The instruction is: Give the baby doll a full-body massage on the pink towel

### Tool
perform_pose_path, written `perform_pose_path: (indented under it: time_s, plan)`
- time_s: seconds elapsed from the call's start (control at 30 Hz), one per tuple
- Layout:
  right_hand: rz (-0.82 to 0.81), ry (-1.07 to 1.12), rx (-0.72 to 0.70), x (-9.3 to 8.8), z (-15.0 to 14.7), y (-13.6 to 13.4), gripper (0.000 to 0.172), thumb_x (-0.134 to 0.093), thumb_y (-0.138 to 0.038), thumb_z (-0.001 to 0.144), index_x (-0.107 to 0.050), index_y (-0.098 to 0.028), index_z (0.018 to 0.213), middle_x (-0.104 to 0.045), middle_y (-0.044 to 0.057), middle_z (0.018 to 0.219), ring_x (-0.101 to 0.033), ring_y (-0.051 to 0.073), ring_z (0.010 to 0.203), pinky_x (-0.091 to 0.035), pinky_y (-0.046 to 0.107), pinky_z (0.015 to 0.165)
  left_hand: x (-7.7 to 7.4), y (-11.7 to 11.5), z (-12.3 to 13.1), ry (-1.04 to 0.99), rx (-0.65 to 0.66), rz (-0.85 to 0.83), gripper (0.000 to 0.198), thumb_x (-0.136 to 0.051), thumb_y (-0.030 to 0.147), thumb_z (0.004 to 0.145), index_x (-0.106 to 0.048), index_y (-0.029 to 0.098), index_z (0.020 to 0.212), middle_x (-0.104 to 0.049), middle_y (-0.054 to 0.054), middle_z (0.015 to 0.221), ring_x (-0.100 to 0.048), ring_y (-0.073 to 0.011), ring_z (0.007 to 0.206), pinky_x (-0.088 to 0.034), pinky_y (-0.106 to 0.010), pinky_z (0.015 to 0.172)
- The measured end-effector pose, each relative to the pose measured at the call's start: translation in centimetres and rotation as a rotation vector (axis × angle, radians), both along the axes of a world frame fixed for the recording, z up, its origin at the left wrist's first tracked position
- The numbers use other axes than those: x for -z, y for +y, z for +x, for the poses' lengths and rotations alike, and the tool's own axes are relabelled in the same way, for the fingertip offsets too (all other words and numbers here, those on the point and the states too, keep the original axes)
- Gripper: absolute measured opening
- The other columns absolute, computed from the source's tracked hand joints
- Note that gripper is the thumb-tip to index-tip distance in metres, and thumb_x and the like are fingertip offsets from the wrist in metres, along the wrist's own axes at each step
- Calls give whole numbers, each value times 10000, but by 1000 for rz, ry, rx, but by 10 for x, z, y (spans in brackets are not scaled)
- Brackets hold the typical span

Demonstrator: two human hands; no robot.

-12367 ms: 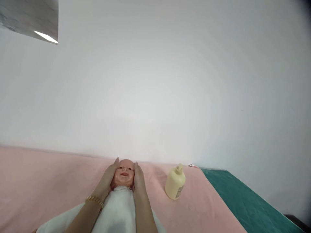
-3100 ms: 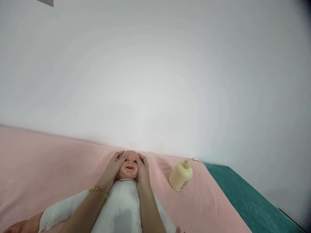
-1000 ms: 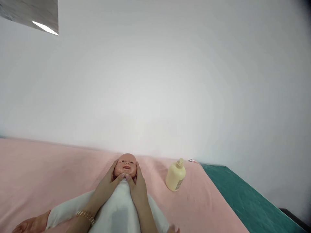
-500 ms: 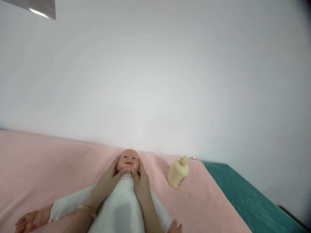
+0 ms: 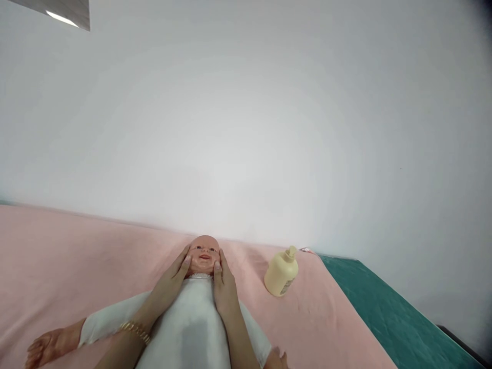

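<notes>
A baby doll (image 5: 205, 253) in a white outfit lies on its back on a pink cloth (image 5: 96, 251), its head towards the wall and its arms out to the sides. Against the left side of its head, my left hand (image 5: 175, 274) holds on, thumb on the cheek; a gold bracelet circles that wrist. My right hand (image 5: 225, 282) cups the other side the same way, with the thumb near the jaw. The outer fingers lie beside the head, partly hidden. To the right of the doll stands a pale yellow pump bottle (image 5: 280, 274), touched by neither hand.
A white wall (image 5: 246, 128) rises directly behind the pink cloth. Green padding (image 5: 395, 312) shows past the cloth's right edge, with a dark rail (image 5: 459, 343) at the far right. A grey panel (image 5: 65, 10) juts in at the top left.
Both thumbs have slid apart from the doll's chin, outward and up to its cheeks. The hands stay at the sides of the head; the bottle has not moved.
</notes>
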State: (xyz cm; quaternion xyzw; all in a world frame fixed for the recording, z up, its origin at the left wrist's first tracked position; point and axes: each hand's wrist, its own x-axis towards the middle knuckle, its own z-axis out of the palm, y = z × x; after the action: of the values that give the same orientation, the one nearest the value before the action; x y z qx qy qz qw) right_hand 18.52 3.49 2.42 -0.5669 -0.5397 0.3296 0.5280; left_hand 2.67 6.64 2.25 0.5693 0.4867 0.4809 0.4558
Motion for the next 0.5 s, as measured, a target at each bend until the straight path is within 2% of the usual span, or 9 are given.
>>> perform_pose_path:
  time_s: [0.1, 0.27, 0.5]
  plan:
    - [4, -7, -4, -2, -1, -2, 664, -469, -589, 898, -379, -232, 1450, -420, 36, 1467, -383, 235, 1356, -288, 395, 1127, -5, -3, 1, 17, 22, -45, 739, -440, 584, 861, -343, 169, 1465, -338, -69, 1522, -261, -234, 1415, -211, -359, 1158]
    - [16, 37, -39, 2, -2, -2, 757, -611, -544, 832, -342, -234, 1468, -451, 55, 1448, -432, 265, 1322, -369, 389, 1081, -7, -5, 3, 49, 64, -18, 863, -546, 572, 800, -263, 132, 1487, -300, -102, 1540, -263, -251, 1415, -266, -336, 1135]
    - [29, 44, -40, 6, -2, 2, 765, -658, -492, 809, -355, -231, 1461, -490, 71, 1416, -470, 274, 1291, -398, 392, 1061, -4, -4, 5, 36, 69, -5, 881, -585, 526, 783, -245, 108, 1480, -343, -151, 1514, -359, -281, 1371, -304, -395, 1118]
